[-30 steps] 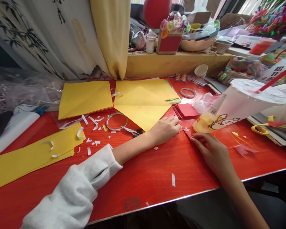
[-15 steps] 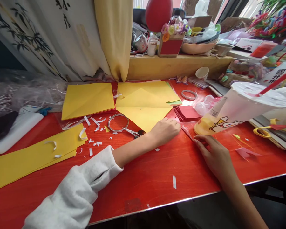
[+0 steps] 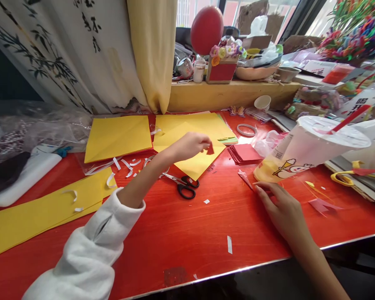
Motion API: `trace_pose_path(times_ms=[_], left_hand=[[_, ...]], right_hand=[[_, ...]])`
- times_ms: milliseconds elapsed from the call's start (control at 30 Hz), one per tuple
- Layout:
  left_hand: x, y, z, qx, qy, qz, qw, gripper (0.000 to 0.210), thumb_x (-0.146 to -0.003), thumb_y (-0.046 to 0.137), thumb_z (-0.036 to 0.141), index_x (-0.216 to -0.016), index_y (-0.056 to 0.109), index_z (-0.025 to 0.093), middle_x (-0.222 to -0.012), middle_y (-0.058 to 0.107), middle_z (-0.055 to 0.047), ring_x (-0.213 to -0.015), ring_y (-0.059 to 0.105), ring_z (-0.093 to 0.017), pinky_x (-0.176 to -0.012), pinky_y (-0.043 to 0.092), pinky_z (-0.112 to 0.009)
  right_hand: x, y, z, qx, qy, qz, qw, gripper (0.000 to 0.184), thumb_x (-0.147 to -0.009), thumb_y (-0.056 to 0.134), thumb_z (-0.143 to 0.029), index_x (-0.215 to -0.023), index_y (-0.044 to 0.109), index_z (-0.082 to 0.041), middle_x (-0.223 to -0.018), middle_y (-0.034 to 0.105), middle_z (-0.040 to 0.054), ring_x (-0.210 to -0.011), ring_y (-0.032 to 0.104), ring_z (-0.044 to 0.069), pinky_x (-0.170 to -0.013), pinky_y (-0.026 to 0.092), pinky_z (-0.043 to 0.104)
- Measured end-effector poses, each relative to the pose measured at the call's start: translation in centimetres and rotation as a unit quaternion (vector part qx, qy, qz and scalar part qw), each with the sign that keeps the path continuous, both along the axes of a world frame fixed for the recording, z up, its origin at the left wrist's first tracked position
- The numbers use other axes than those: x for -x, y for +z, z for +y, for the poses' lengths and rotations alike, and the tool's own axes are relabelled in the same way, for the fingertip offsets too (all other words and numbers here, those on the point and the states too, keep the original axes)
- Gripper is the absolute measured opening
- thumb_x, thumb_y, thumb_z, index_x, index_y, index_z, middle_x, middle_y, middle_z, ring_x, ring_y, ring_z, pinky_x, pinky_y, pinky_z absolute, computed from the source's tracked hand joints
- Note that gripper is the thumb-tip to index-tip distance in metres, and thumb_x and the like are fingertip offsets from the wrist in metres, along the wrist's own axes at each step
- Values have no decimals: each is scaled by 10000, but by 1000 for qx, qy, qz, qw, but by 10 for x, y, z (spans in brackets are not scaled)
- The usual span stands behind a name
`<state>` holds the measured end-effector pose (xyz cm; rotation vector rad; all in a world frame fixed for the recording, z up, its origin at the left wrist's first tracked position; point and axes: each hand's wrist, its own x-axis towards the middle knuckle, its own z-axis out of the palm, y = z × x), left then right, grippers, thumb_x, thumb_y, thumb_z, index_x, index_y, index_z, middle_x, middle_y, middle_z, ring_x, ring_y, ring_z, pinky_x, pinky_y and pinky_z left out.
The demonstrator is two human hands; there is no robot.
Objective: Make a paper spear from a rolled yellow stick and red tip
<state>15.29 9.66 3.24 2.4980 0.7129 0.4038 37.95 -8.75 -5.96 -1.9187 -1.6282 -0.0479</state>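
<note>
My left hand (image 3: 195, 146) is raised over the yellow paper (image 3: 197, 166), its fingers pinching a small piece of red paper (image 3: 210, 148). Low on the right, my right hand (image 3: 280, 208) rests at the table, thumb and forefinger closed at the lower end of a narrow, pointed pink-red paper roll (image 3: 245, 179). Just above that roll lies a stack of red paper squares (image 3: 245, 154). Black-handled scissors (image 3: 186, 191) lie on the table below the yellow paper, blades pointing left.
A tilted drink cup (image 3: 312, 146) with a red straw stands close beyond my right hand. Yellow sheets (image 3: 120, 137) and yellow strips (image 3: 46, 212) lie left, among white paper scraps. A tape roll (image 3: 246, 130) sits behind the red squares; yellow-handled scissors (image 3: 342, 178) lie right.
My left hand has lifted away from the paper roll and moved up and left with the red paper piece, uncovering the scissors' handles. My right hand stays at the roll.
</note>
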Motion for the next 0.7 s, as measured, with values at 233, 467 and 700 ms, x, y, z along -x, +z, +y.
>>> trace_pose_path(times_ms=[233,467,700], left_hand=[[-36,9,-49,-47,-109,-89,989,239,-855,370,151,-912,601,127,-885,632,-39,-797,560,-91,-723,422,-216],[-44,-15,-62,-72,-167,10,983,239,-873,384,243,-909,607,165,-940,608,-41,-791,548,-118,-663,413,-234],[-41,-14,-46,23,-89,-79,993,216,-846,443,246,-954,586,126,-945,631,-54,-846,553,-110,-764,422,-240]], right_hand=[[25,26,6,98,130,514,842,413,-817,500,-422,-1204,458,-284,-1033,629,63,-787,626,182,-694,518,337],[36,30,18,74,61,649,755,281,-720,658,-309,-978,602,-212,-882,651,29,-736,638,137,-611,532,211],[31,28,12,109,96,543,827,436,-776,599,-327,-1175,462,-214,-912,655,64,-709,641,163,-650,535,300]])
